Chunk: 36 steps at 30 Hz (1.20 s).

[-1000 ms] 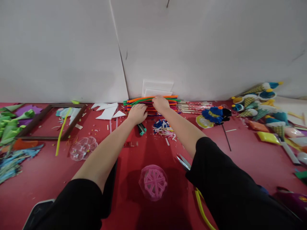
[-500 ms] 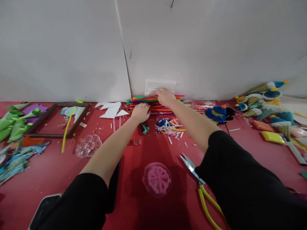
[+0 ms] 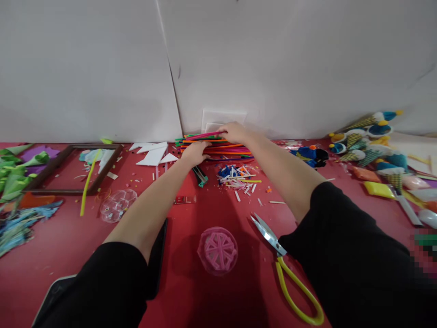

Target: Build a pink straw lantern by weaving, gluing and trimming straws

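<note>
A bundle of colourful pipe cleaners (image 3: 232, 149), pink, orange, green and blue, lies along the foot of the wall. My left hand (image 3: 194, 154) is on its left part, with fingers and thumb curled around some of the stems. My right hand (image 3: 234, 132) pinches a pink pipe cleaner (image 3: 205, 135) at the top of the bundle; its fingertips are partly hidden. A green and black stapler (image 3: 200, 176) lies just below my left hand. Short cut pieces (image 3: 235, 175) in white, blue and pink are heaped in front of the bundle.
Nearest me is a round clear dish (image 3: 218, 269) with a pink spoked piece. Yellow-handled scissors (image 3: 278, 255) lie open at its right. Leftward are a clear compartment tray (image 3: 118, 206), a wooden frame (image 3: 61, 191) and white offcuts (image 3: 152, 156). Small cone-shaped crafts (image 3: 368, 146) pile up at right.
My right hand has drawn the pink pipe cleaner's end slightly up and left. My left hand has turned, its fingers now pointing right along the bundle. The view has shifted a little.
</note>
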Available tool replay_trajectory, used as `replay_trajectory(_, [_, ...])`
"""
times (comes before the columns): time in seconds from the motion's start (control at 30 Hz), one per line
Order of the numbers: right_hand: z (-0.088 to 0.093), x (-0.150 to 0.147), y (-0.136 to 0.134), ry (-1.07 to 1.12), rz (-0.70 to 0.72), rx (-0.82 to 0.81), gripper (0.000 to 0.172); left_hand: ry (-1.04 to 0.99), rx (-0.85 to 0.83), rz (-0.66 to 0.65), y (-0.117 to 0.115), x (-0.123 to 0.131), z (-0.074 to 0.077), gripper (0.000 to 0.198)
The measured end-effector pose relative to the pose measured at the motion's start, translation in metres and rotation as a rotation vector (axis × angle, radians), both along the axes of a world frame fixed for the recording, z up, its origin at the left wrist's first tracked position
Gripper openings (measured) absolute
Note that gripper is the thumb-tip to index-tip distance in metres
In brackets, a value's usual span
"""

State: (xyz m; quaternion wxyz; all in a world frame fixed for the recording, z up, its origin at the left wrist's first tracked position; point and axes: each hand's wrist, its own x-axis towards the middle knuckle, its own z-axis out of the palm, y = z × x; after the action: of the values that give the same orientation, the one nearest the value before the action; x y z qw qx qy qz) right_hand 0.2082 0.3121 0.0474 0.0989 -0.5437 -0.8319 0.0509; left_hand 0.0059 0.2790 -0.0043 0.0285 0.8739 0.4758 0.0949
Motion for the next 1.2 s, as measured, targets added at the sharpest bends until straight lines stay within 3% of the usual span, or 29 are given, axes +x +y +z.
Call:
replay_trajectory(0.1, [0.0,0.007,-0.002,-0.005,-0.044,-0.015,0.033,-0.005,-0.032,-0.006,0.01,-0.002,0.005,0.048])
replay_trajectory(0.23, [0.0,0.013,-0.004,-0.016,-0.073,-0.04,0.042,-0.001,-0.051,-0.03,0.021,-0.004,0.008,0.034])
replay_trajectory(0.5, [-0.008,0.009,-0.005,-0.114,0.056,-0.213,0.02,0.005,-0.078,-0.074,0.041,-0.009,0.005,0.032])
replay_trajectory(0.83, [-0.02,-0.012,0.003,-0.148,0.152,-0.237,0.016,0.003,-0.022,0.0,0.037,-0.021,0.007,0.034])
replay_trajectory(1.0, [-0.027,-0.009,0.003,-0.143,0.14,-0.202,0.027,0.008,-0.028,-0.012,0.039,-0.023,0.008,0.034])
replay_trajectory(1.2, [-0.03,-0.015,-0.003,-0.139,0.138,-0.123,0.029,0.049,0.042,-0.026,0.035,-0.023,0.01,0.022])
